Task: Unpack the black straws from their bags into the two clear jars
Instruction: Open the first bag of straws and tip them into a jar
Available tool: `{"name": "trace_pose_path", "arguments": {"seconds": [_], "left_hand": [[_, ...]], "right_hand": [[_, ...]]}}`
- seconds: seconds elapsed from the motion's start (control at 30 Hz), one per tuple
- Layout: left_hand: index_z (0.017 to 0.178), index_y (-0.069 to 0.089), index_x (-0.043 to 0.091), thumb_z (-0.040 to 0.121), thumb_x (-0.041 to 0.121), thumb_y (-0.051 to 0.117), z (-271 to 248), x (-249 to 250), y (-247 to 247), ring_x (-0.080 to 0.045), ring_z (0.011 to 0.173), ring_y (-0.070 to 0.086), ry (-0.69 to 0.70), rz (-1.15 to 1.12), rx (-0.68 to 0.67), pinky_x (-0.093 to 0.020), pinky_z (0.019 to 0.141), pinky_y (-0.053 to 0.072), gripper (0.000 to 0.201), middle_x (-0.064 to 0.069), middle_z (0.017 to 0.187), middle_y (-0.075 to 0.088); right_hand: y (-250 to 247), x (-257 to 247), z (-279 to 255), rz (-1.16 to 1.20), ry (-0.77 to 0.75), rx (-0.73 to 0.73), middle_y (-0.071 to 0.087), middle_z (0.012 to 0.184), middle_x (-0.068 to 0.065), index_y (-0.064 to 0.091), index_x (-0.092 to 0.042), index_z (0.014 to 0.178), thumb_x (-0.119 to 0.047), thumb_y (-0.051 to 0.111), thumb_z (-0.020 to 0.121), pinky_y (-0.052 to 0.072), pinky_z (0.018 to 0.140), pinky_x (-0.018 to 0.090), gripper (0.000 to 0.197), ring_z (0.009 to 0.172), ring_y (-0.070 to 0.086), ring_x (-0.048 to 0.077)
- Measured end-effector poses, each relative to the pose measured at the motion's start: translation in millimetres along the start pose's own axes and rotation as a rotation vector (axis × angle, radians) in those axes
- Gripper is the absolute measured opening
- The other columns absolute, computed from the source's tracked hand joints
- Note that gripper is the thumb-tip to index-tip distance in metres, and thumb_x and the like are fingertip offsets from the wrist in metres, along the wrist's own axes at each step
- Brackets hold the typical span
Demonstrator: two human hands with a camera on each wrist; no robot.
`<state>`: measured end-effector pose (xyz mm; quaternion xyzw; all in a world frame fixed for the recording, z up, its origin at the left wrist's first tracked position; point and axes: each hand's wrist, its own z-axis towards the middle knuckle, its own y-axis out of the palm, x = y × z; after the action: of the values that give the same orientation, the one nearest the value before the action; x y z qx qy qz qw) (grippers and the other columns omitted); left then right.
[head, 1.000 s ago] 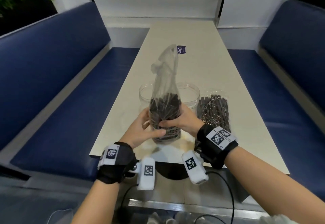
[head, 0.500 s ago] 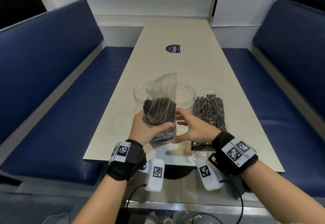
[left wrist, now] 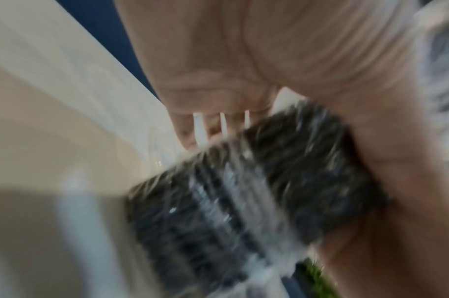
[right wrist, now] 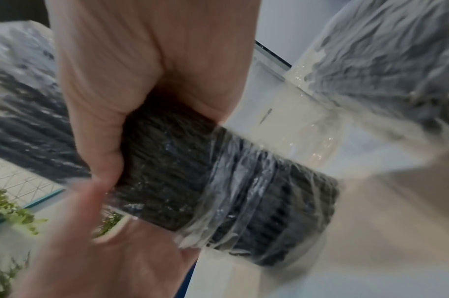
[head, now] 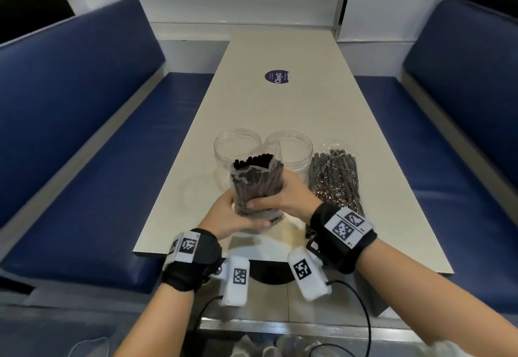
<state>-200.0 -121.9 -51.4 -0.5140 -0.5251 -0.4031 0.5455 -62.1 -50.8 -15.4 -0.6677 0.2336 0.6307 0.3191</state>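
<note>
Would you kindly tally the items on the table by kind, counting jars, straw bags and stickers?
Clear jars: 2, the left jar and the right jar, both with no straws inside.
Bags of black straws: 2, the held bag and the lying bag.
Round stickers: 1, the purple sticker.
Total: 5.

both forearms reach forward over the near edge of the table. left hand (head: 224, 217) cups from below, right hand (head: 283, 198) wraps around from the right side, fingers curled, thumbs close together.
</note>
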Motion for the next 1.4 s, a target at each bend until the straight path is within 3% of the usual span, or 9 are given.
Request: {"name": "trace_pose_path", "arguments": {"seconds": [0.17, 0.33, 0.43, 0.6, 0.7, 1.0, 1.1, 1.27, 1.4], "left_hand": [[0.108, 0.053, 0.026, 0.019, 0.066, 0.084, -5.5, 23.1, -9.0, 0.001, 0.101, 0.06, 0.17, -0.181, 0.069, -0.017, 0.088, 0.049, 0.102, 0.01, 0.107, 0.062], [0.086, 0.064, 0.014, 0.036, 0.029, 0.092, 8.9, 33.1, 15.3, 0.011, 0.065, 0.066, 0.165, -0.104, 0.226, -0.012, 0.065, 0.052, 0.059, 0.015, 0.066, 0.071], [0.081, 0.067, 0.014, 0.052, 0.003, 0.088, 13.1, 23.4, 21.2, 0.012, 0.061, 0.064, 0.128, -0.09, 0.299, -0.008, 0.062, 0.053, 0.038, 0.012, 0.074, 0.068], [0.072, 0.07, 0.025, 0.056, -0.002, 0.086, 7.8, 3.6, 19.9, 0.005, 0.065, 0.069, 0.155, -0.052, 0.284, -0.011, 0.064, 0.054, 0.036, 0.021, 0.061, 0.071], [0.074, 0.069, 0.027, 0.053, 0.0, 0.088, 4.4, -2.0, 20.3, 0.003, 0.068, 0.07, 0.158, -0.075, 0.269, -0.014, 0.064, 0.054, 0.039, 0.02, 0.064, 0.072], [0.073, 0.052, 0.039, 0.061, 0.006, 0.083, 11.3, -2.1, 29.2, 0.005, 0.077, 0.062, 0.108, 0.113, 0.211, -0.004, 0.066, 0.047, 0.047, 0.018, 0.078, 0.059], [0.073, 0.055, 0.038, 0.058, -0.004, 0.083, 0.6, 12.6, 25.4, 0.021, 0.067, 0.06, 0.193, 0.095, 0.194, 0.001, 0.062, 0.047, 0.053, 0.018, 0.072, 0.063], [0.071, 0.068, 0.033, 0.049, 0.003, 0.079, -5.0, 31.1, 19.0, 0.011, 0.071, 0.066, 0.252, -0.025, 0.172, -0.008, 0.066, 0.052, 0.039, 0.026, 0.069, 0.071], [0.064, 0.074, 0.037, 0.052, -0.004, 0.075, -8.7, 39.8, 12.9, 0.005, 0.065, 0.068, 0.207, -0.003, 0.18, -0.015, 0.065, 0.056, 0.043, 0.019, 0.064, 0.072]], "right_hand": [[-2.5, 9.0, 4.9, -0.06, 0.006, -0.001, 0.064, 0.101, 0.002, 0.056, 0.001, 0.112, 0.006, 0.073, 0.067, 0.05, 0.083, 0.014, 0.048, 0.084, 0.062, -0.001], [-2.9, 14.1, 4.0, -0.131, 0.021, -0.07, 0.061, 0.104, -0.001, 0.052, 0.0, 0.118, 0.003, 0.069, 0.074, 0.046, 0.081, 0.004, 0.046, 0.088, 0.058, -0.006], [-6.2, 17.3, 3.3, -0.163, 0.042, -0.1, 0.063, 0.11, 0.005, 0.053, -0.001, 0.119, 0.002, 0.072, 0.071, 0.047, 0.085, 0.013, 0.052, 0.088, 0.059, -0.007], [-21.6, 8.6, -9.7, -0.185, 0.082, -0.171, 0.055, 0.116, -0.001, 0.04, -0.01, 0.125, -0.001, 0.078, 0.066, 0.039, 0.085, 0.001, 0.071, 0.103, 0.055, -0.002], [-23.7, 0.1, -15.6, -0.143, 0.041, -0.152, 0.047, 0.131, -0.002, 0.029, -0.022, 0.132, -0.01, 0.081, 0.063, 0.035, 0.105, 0.017, 0.087, 0.122, 0.047, 0.013], [7.7, -7.4, -7.7, -0.014, -0.013, -0.025, 0.06, 0.084, -0.012, 0.053, -0.031, 0.087, 0.006, 0.075, 0.067, 0.045, 0.071, 0.006, 0.048, 0.072, 0.058, -0.013], [8.5, -14.1, -7.7, 0.072, -0.014, -0.049, 0.064, 0.084, -0.009, 0.057, -0.021, 0.093, 0.007, 0.073, 0.069, 0.049, 0.075, 0.013, 0.04, 0.077, 0.062, -0.004], [9.7, -36.8, -7.5, 0.123, -0.049, -0.055, 0.064, 0.093, -0.002, 0.053, -0.01, 0.109, -0.007, 0.074, 0.067, 0.05, 0.086, 0.028, 0.047, 0.091, 0.062, 0.013], [6.2, -51.6, -9.2, 0.029, -0.083, -0.051, 0.061, 0.092, -0.007, 0.052, -0.016, 0.106, -0.006, 0.07, 0.076, 0.048, 0.085, 0.019, 0.036, 0.088, 0.06, 0.002]]}}
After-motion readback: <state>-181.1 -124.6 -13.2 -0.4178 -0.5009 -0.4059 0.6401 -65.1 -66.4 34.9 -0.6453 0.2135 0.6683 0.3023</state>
